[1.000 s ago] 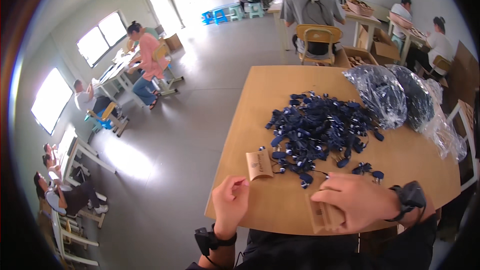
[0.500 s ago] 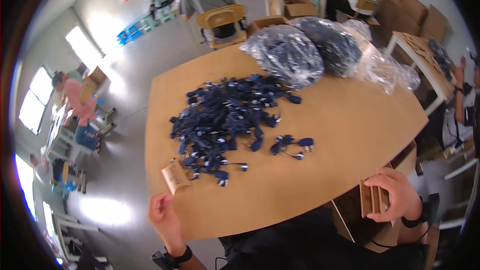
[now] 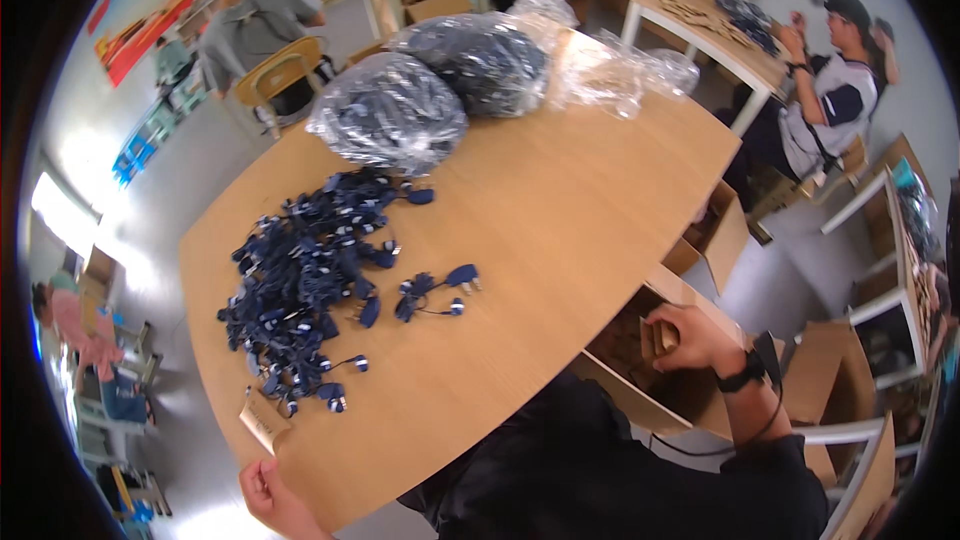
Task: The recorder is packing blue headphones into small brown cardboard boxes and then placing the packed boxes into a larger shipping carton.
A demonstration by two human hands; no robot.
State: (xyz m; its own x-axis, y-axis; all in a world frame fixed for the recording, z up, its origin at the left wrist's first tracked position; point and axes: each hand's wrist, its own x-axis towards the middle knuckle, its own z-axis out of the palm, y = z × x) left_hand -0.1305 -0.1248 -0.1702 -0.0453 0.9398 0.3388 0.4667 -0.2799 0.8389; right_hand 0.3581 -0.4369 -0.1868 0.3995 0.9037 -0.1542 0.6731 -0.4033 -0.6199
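Presently, head view: right hand (image 3: 690, 340) is closed on a few brown card pieces (image 3: 658, 338), thumb opposed to the fingers. It sits at the mouth of an open cardboard box (image 3: 640, 395), just off the table's near right edge; similar brown pieces seem to lie inside, though shadow hides detail. A grip across the stack probably keeps the pieces together. Box placement looks chosen for arm's reach, off the work surface.

Pile of navy corded pieces (image 3: 310, 270) lies on the left half of the table (image 3: 520, 270); a small navy cluster (image 3: 435, 295) lies apart, to its right. Spread in a loose heap, single pieces are likely easier to pick out. Pillow-shaped card pack (image 3: 262, 422) rests at the near left edge, beside the heap's near end. Filled plastic bags (image 3: 390, 115) stand at the far side, presumably there to leave the near area free.

Pose: right forearm comes up from lower right, elbow out, wrist with black band (image 3: 740, 370) angled inward over the box. Left hand (image 3: 275, 495) is by the table edge just below the card pack, fingers curled in, nothing visible in it. Contact with pack: cannot tell.
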